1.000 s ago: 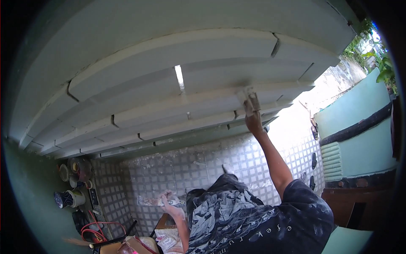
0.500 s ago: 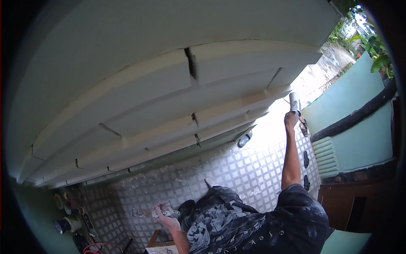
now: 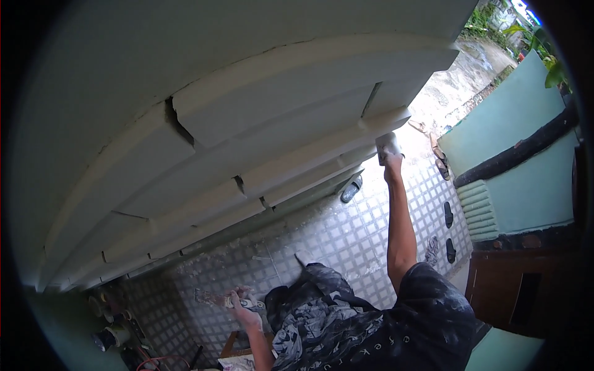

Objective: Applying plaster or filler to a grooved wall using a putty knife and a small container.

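Note:
My right arm reaches far out. My right hand [image 3: 392,159] is closed around a wide, flat, pale-grey scraper [image 3: 386,146], held at the right end of a stepped white moulding [image 3: 272,130] along the wall. Whether the blade touches the moulding I cannot tell. The moulding has dark gaps and cracks. Low on the left, close to my body, my whitened left hand [image 3: 246,315] grips a long, flat, plaster-smeared tool [image 3: 210,297]; its exact kind does not show clearly.
Below lies a chequered tile floor [image 3: 346,238] with several sandals, one a dark sandal [image 3: 351,189]. A wooden-edged stand [image 3: 230,343] is beside my left forearm. Paint pots [image 3: 114,337] and a red cable [image 3: 154,362] lie at lower left. A green wall [image 3: 513,142] stands at right.
My right hand with the scraper has moved left and slightly up along the moulding. The view has shifted a little. My left hand keeps its grip near the same place.

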`<action>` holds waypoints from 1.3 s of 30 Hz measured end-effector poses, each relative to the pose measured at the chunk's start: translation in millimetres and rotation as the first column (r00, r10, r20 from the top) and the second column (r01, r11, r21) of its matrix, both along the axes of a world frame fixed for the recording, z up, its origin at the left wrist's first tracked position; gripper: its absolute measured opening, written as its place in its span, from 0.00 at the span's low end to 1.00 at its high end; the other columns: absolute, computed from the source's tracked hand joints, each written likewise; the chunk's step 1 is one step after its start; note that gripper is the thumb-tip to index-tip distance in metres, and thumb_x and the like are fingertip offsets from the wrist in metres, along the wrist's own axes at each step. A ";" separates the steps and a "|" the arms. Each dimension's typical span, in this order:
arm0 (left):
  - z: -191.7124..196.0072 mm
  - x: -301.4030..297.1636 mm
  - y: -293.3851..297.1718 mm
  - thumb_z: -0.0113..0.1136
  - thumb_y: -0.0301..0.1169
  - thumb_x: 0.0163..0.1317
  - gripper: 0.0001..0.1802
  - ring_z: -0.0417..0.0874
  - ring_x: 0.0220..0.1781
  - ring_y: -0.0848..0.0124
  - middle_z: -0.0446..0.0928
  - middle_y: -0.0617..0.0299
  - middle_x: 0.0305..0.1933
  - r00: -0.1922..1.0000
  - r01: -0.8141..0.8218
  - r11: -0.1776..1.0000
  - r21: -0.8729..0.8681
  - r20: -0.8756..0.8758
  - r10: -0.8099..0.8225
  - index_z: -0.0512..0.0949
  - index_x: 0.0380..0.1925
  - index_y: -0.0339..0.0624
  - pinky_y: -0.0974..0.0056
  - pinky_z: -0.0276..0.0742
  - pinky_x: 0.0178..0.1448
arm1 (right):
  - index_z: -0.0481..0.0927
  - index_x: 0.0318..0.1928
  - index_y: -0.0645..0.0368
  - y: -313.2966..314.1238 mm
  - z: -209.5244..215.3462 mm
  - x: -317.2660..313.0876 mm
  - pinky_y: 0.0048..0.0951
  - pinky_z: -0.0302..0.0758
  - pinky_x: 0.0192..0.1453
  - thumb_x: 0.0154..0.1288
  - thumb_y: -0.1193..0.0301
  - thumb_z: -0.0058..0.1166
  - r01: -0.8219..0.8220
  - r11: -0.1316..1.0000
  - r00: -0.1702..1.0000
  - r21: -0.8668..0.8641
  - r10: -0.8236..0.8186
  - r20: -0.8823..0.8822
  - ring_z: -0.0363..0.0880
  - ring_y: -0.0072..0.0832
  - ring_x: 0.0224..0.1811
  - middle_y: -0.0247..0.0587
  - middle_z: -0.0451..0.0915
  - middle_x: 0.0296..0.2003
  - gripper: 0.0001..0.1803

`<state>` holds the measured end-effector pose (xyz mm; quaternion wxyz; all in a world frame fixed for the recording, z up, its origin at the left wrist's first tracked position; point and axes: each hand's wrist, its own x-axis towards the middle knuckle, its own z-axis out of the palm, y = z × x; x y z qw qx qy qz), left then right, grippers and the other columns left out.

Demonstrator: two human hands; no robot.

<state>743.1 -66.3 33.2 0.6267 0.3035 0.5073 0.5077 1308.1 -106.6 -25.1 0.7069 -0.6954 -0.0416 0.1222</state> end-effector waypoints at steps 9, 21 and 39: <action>-1.2 12.9 -16.1 0.46 0.31 0.69 0.06 0.78 0.31 0.66 0.75 0.52 0.34 0.998 -0.045 0.999 -0.021 0.037 0.045 0.69 0.40 0.40 0.68 0.67 0.19 | 0.65 0.62 0.67 11.2 16.0 -79.8 0.12 0.70 0.24 0.62 0.82 0.43 -0.161 0.832 0.895 0.531 0.350 -0.277 0.79 0.22 0.36 0.45 0.77 0.48 0.26; -3.5 -8.0 -10.2 0.52 0.25 0.65 0.05 0.78 0.35 0.70 0.77 0.56 0.38 0.982 -0.101 0.991 -0.091 0.151 0.114 0.70 0.41 0.41 0.67 0.73 0.33 | 0.66 0.60 0.65 66.1 45.6 -230.7 0.35 0.74 0.51 0.66 0.80 0.42 -0.251 0.865 0.785 0.434 0.444 -0.432 0.75 0.32 0.50 0.46 0.73 0.51 0.21; -3.6 -108.0 -30.9 0.50 0.15 0.56 0.20 0.75 0.53 0.64 0.73 0.52 0.49 0.830 -0.323 0.944 -0.067 0.460 0.316 0.66 0.49 0.39 0.63 0.70 0.59 | 0.65 0.61 0.62 157.4 5.1 -391.5 0.32 0.74 0.54 0.67 0.76 0.46 -0.533 0.566 0.248 0.629 0.815 -0.524 0.74 0.30 0.55 0.42 0.73 0.55 0.22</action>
